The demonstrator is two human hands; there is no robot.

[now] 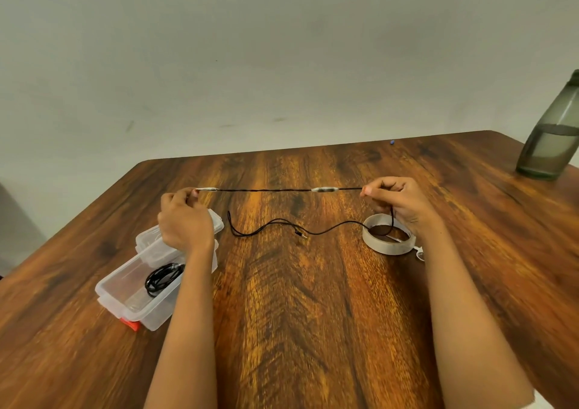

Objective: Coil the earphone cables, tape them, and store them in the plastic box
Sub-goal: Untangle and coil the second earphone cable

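Both the left hand (pixel 185 220) and right hand (pixel 398 202) pinch the earphone cable (pixel 266 190) taut; its slack tail could snag the tape roll (pixel 388 234).

— The surface (pixel 313 299) looks like dark wood with strong grain and a light sheen. And the plastic box (pixel 147 286)?

— Clear, smooth plastic, a little glossy. The earphone cable (pixel 269 190) is thin, black and matt. The tape roll (pixel 388 234) seems translucent and shiny. The bottle (pixel 554 133) is smoky, half-clear plastic.
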